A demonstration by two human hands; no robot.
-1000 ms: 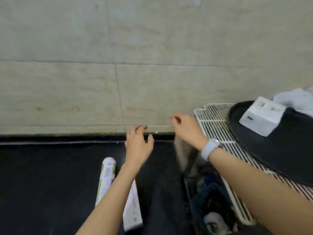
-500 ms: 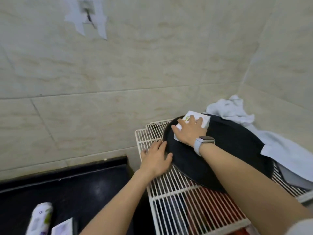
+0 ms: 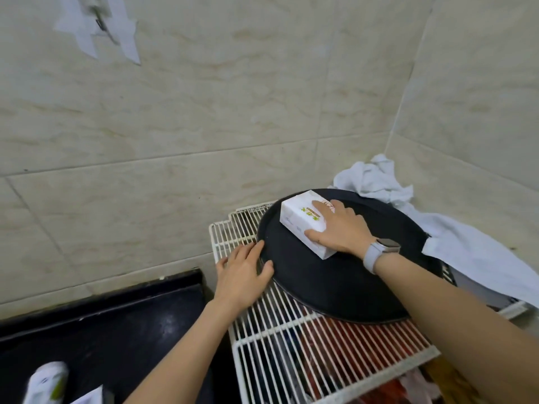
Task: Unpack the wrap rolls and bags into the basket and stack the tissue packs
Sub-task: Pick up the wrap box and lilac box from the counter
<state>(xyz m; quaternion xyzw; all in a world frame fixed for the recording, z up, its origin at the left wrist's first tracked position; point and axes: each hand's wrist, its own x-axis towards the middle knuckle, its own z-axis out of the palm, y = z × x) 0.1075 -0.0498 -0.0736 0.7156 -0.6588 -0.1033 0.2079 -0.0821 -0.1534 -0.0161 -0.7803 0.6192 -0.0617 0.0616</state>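
Note:
A white tissue pack (image 3: 297, 218) with green and red print lies on a round black tray (image 3: 335, 284). My right hand (image 3: 339, 230), with a watch on the wrist, grips the pack from above, thumb on its near side. My left hand (image 3: 243, 274) lies flat on the white wire rack (image 3: 291, 345), fingers spread, touching the tray's left rim. A white and green wrap roll (image 3: 46, 381) and the corner of a white box (image 3: 90, 398) lie on the black counter at the bottom left.
The black counter (image 3: 110, 330) runs along the tiled wall at the left. A crumpled white cloth (image 3: 408, 205) lies behind and right of the tray in the corner. Red and dark items show through the rack's wires below.
The view has swung right from the counter to the rack. My right hand reached the tissue pack and now grips it; the pack sits turned, nearer the tray's left. My left hand settled at the tray's rim.

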